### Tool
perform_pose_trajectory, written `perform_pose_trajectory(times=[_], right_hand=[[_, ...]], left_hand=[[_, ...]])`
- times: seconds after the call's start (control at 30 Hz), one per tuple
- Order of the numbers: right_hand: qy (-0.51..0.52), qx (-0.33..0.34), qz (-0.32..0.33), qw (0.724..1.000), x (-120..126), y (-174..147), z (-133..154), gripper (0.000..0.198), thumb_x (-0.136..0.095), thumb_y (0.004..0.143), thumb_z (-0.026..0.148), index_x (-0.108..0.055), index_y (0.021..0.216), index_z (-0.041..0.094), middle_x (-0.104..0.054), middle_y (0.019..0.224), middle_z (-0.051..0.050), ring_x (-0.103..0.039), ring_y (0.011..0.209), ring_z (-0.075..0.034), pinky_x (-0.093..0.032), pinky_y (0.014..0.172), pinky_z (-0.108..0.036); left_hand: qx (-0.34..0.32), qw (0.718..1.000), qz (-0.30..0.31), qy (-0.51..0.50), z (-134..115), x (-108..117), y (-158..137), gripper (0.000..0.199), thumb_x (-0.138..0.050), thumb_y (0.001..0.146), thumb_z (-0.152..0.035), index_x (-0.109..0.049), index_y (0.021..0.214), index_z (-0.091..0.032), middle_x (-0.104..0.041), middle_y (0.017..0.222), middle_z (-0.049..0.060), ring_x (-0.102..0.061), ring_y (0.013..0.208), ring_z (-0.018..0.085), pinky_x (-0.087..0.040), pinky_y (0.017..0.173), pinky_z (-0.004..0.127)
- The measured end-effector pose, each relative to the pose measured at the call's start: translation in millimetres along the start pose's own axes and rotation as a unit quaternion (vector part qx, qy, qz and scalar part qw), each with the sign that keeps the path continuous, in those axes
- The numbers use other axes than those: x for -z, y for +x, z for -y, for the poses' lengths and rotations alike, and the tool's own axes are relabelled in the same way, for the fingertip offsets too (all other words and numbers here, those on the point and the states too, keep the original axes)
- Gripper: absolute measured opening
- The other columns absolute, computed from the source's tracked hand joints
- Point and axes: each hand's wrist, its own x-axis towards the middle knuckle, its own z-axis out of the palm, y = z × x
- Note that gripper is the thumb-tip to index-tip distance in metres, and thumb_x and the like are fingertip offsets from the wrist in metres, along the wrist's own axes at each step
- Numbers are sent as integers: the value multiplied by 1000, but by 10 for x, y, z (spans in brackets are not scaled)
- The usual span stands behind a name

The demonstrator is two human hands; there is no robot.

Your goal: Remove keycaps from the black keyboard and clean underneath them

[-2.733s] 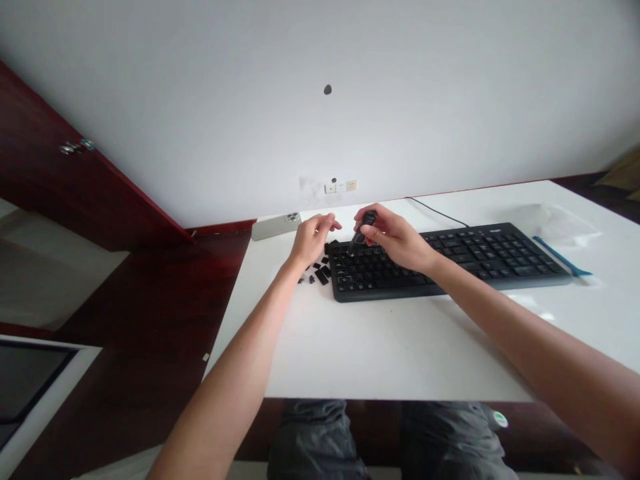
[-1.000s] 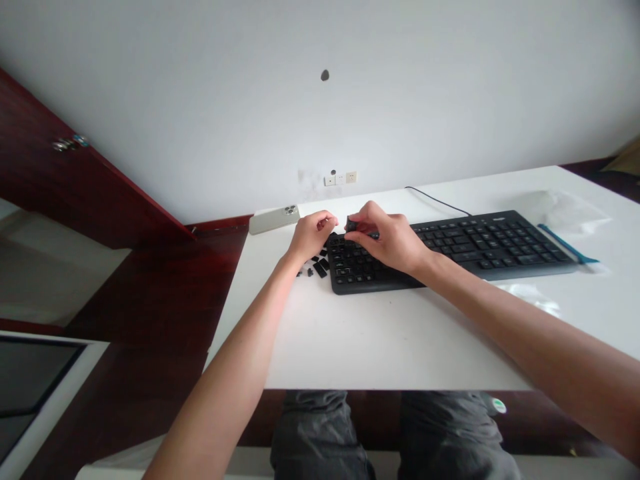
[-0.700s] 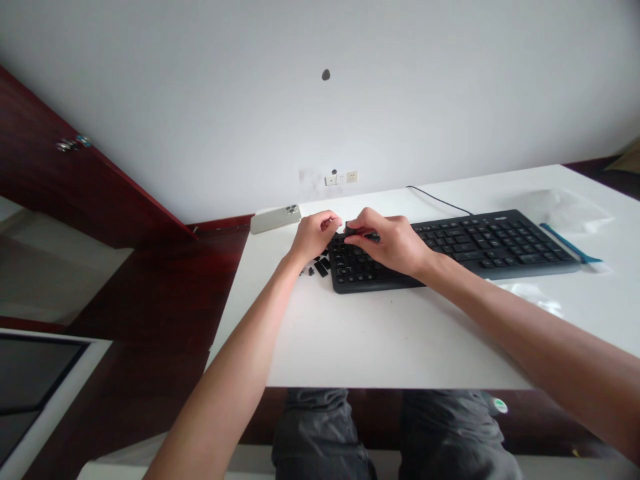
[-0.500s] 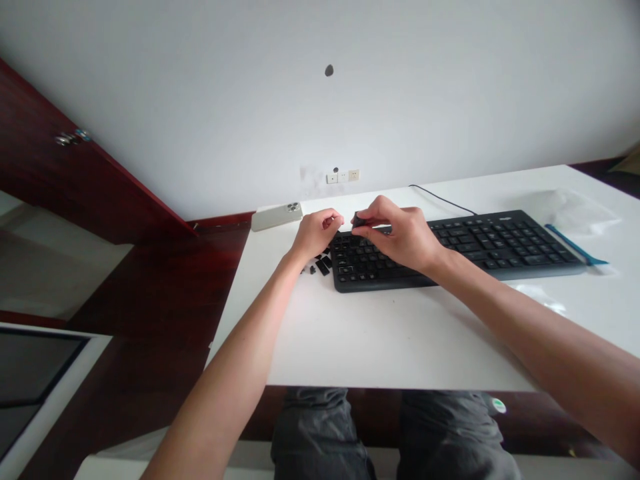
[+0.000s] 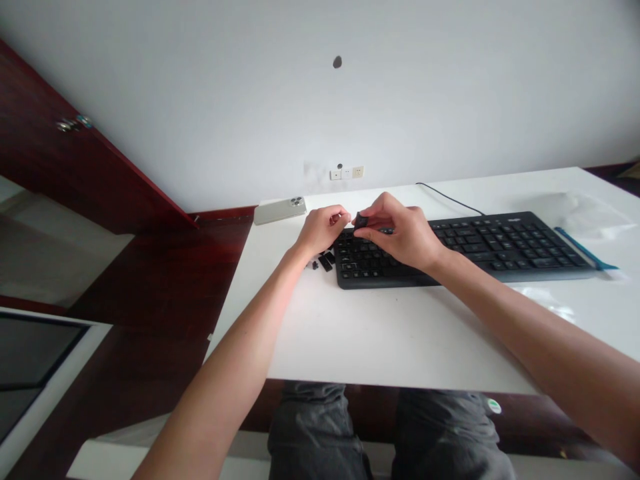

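Note:
A black keyboard lies on the white table, some of its left keys hidden under my hands. Between the thumb and fingers of my right hand is a small black keycap, held just above the keyboard's upper left part. My left hand is curled at the keyboard's left end, close to the keycap; whatever its fingertips hold, if anything, does not show. Several loose black keycaps lie beside the keyboard, partly under my left wrist.
A phone lies at the table's back left corner. The keyboard's cable runs toward the wall. To the right are a blue-handled brush and a clear plastic bag. Crumpled clear plastic lies in front of the keyboard.
The view has shifted slightly. My right hand still pinches the keycap, which now shows more of its side. My left fingertips are a little closer to it.

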Motion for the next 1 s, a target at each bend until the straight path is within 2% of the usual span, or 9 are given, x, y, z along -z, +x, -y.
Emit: perform_pose_trajectory(times=[0.13, 0.2, 0.3, 0.37, 0.47, 0.57, 0.73, 0.87, 1.0], right_hand=[[-3, 25, 22, 999, 49, 9, 44, 33, -81, 91, 48, -62, 106, 26, -79, 110, -8, -81, 92, -27, -68, 89, -45], [-6, 30, 34, 999, 73, 18, 60, 29, -78, 93, 45, -63, 109, 26, -79, 110, -8, -80, 93, -27, -68, 89, -45], [-15, 23, 47, 999, 95, 31, 69, 26, -74, 96, 41, -62, 113, 26, -79, 110, -8, -80, 97, -27, -66, 88, -45], [-20, 15, 50, 998, 100, 35, 65, 27, -73, 97, 41, -60, 117, 27, -79, 112, -8, -79, 99, -28, -65, 88, -44], [-19, 11, 52, 998, 101, 38, 46, 33, -73, 96, 41, -59, 122, 27, -79, 114, -9, -79, 100, -28, -64, 87, -44], [0, 6, 57, 998, 109, 46, 30, 38, -74, 95, 39, -59, 128, 27, -80, 113, -9, -78, 103, -29, -63, 89, -45], [41, -7, 89, 995, 143, 73, 50, 33, -72, 95, 35, -66, 127, 25, -78, 121, -10, -76, 111, -30, -63, 96, -48], [40, -1, 109, 993, 138, 68, 61, 33, -70, 96, 29, -69, 129, 27, -77, 124, -8, -74, 115, -29, -65, 97, -49], [48, 3, 111, 993, 108, 59, 45, 37, -68, 96, 27, -69, 133, 27, -77, 124, -8, -73, 117, -29, -67, 93, -46]], left_hand=[[1, 1000, 0, -9, 10, -6, 12, 33, -54, 100, -38, -74, 85, -16, -57, 68, -3, -47, 66, 12, -30, 64, 27], [-7, 999, 26, -47, 25, 27, 21, 32, -55, 99, -37, -75, 88, -15, -60, 71, -1, -48, 68, 13, -32, 66, 27], [-9, 983, 143, -118, 38, 157, 25, 24, -61, 94, -30, -79, 97, -15, -61, 75, -1, -49, 69, 12, -35, 67, 27], [14, 967, 222, -127, 33, 268, 17, 24, -65, 89, -27, -81, 104, -17, -55, 69, -3, -44, 63, 11, -33, 65, 27], [30, 955, 276, -109, 15, 377, 2, 31, -72, 84, -27, -81, 113, -19, -39, 61, -8, -34, 57, 10, -28, 61, 28], [19, 951, 295, -92, 0, 361, -2, 33, -73, 84, -28, -80, 115, -20, -36, 63, -8, -34, 58, 10, -26, 61, 28], [-2, 954, 299, -34, -21, 238, 12, 13, -68, 88, -26, -74, 97, -19, -35, 66, -6, -34, 60, 11, -27, 62, 29], [-2, 956, 291, 31, -46, 222, 23, 8, -68, 89, -27, -67, 88, -19, -44, 68, -4, -41, 62, 13, -28, 63, 31], [0, 949, 305, 83, -124, 251, 36, 9, -64, 93, -28, -67, 92, -20, -53, 71, -1, -50, 66, 15, -31, 65, 32]])
